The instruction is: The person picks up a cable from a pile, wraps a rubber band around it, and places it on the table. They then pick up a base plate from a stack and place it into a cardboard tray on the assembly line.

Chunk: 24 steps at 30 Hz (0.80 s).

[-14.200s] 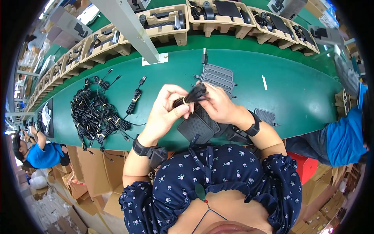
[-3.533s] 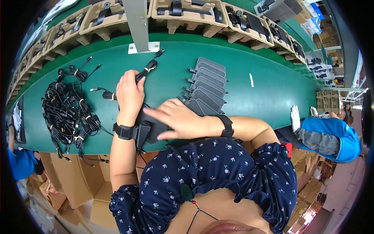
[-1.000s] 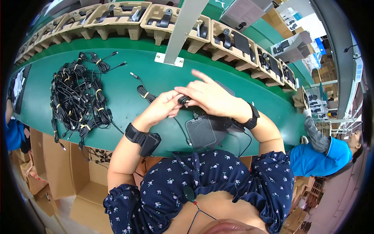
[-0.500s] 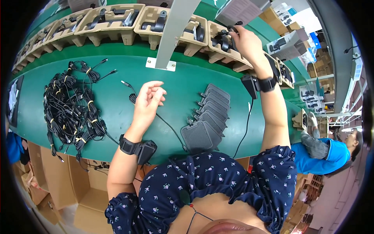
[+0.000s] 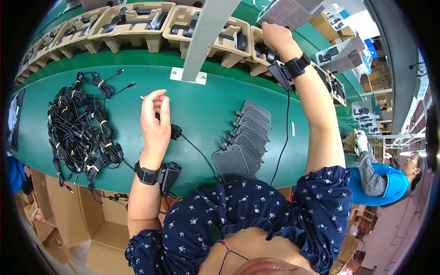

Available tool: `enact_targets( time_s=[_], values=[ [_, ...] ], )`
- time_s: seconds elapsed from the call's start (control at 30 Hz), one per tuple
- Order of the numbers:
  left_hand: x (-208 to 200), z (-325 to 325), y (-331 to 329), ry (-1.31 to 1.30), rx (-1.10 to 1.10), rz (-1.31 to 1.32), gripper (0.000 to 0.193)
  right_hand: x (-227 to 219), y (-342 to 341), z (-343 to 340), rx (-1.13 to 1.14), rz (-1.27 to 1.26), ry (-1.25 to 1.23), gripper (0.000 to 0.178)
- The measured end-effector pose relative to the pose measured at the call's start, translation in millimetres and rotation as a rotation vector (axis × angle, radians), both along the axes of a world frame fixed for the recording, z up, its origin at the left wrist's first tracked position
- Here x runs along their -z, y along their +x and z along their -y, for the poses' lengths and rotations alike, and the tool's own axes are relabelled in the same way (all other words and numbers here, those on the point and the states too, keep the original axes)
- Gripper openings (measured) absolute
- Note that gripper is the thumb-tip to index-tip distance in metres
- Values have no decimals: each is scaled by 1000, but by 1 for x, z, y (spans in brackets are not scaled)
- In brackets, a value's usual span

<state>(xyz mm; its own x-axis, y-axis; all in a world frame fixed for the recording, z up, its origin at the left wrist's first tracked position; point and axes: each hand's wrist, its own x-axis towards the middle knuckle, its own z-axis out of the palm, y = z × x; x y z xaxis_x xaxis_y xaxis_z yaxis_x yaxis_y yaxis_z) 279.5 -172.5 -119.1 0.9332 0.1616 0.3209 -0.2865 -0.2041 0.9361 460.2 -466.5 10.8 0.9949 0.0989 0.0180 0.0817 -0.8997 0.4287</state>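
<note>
My left hand (image 5: 156,121) lies over a black cable bundle (image 5: 175,132) on the green table, its fingers slightly bent and apart. The cable's pale tip (image 5: 142,97) shows to the left of my fingers, and its cord runs right toward the grey mesh panels (image 5: 233,160). At the far right, my right hand (image 5: 278,37) is curled at a moulded cardboard tray (image 5: 258,68) containing black parts (image 5: 263,51). The back of that hand hides its fingertips and anything in them. Each wrist wears a black strapped device.
A tangled heap of tied black cables (image 5: 82,128) covers the table's left side. More filled trays (image 5: 130,34) line the far edge, behind a grey metal post (image 5: 201,50). An open carton (image 5: 107,224) stands below left. A co-worker in blue (image 5: 378,183) works at the right.
My left hand has moved left over the cable bundle. My right hand has shifted left and farther away over the tray; the black part seen at its fingers before is now hidden.
</note>
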Motion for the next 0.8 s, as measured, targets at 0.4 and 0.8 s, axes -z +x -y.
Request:
enact_targets(
  time_s=[0.4, 0.8],
  values=[
    [-9, -3, -1, 49, 3, -21, 20, 70, -5, 12, 118, 448, 511, 35],
    [-19, -30, -7, 746, 119, 5, 38, 65, 1, 45, 95, 304, 545, 17]
  ],
)
